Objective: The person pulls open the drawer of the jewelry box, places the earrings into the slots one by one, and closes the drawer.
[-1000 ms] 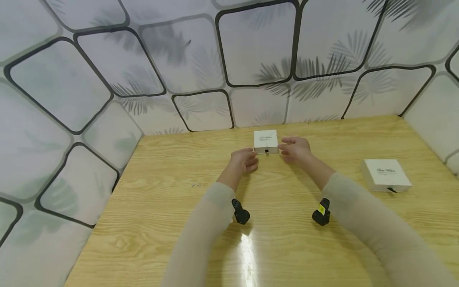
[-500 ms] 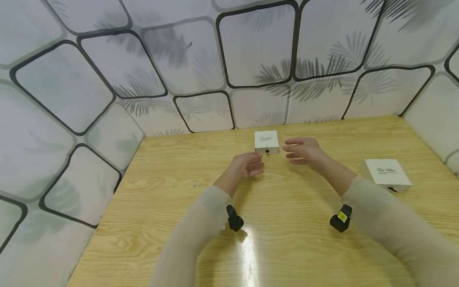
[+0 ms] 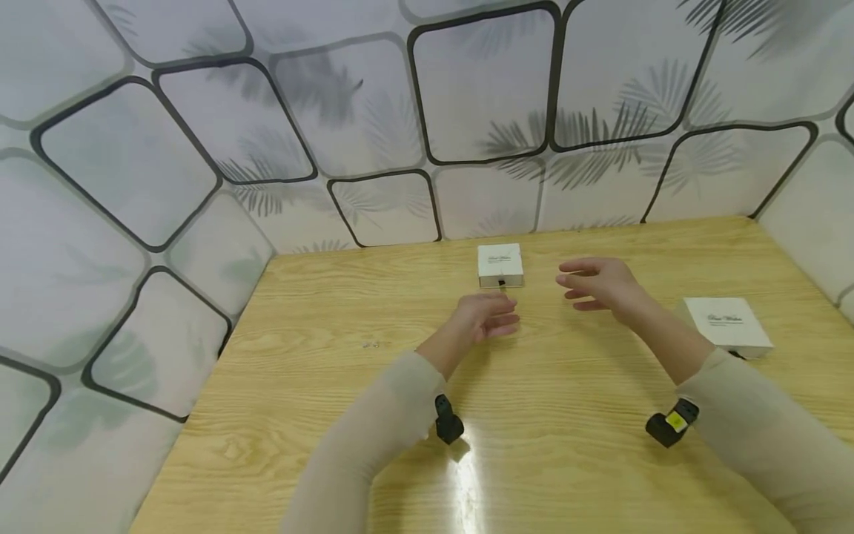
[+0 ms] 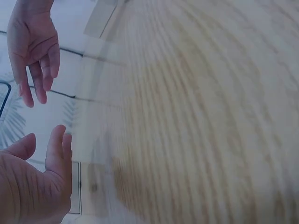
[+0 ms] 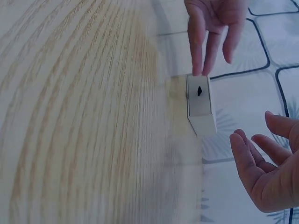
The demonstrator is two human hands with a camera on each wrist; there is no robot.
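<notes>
A small white box (image 3: 500, 262) with dark lettering and a black pull tab on its front stands near the back edge of the table. Just in front of it is my left hand (image 3: 482, 320), its fingers extended to the right and holding nothing. My right hand (image 3: 603, 287) hovers to the right of the box, fingers spread and apart from it. In the right wrist view, the white box (image 5: 200, 100) appears between the left hand (image 5: 217, 28) and the right hand (image 5: 268, 172). Both palms face inward there.
A larger white box (image 3: 726, 326), lettered alike and with a black tab, lies on the right, partly behind my right forearm. Tiny bits (image 3: 371, 345) lie on the wooden table (image 3: 320, 415) at left. A patterned wall covering (image 3: 487, 193) rises behind.
My right hand has drawn away from the small box to the right. The left hand has slid from its left front corner to in front of it. The box stays in place.
</notes>
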